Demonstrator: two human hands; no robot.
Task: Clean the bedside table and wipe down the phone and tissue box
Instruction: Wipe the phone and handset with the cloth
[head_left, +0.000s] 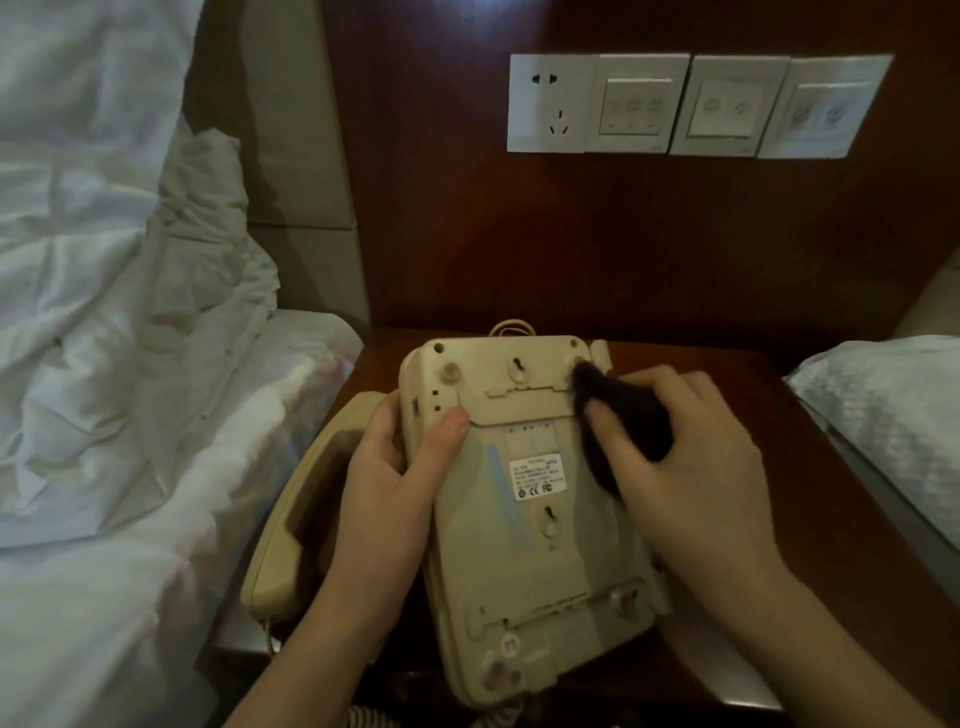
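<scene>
Tabletop (737, 415): dark wood, hemmed by beds both sides; right half bare.
Phone (524, 499): underside up, centre-left; near end cut off.
Left hand (395, 467): grips phone's left edge.
Right hand (691, 457): pinches dark cloth (623, 415) against phone's far right corner.
Handset (306, 499): left edge, partly hidden.

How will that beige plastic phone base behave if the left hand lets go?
The beige plastic phone base looks rigid and light. Upturned and tilted in the left hand, it would probably tip or slide. The right hand pressing the dark cloth adds push.
</scene>
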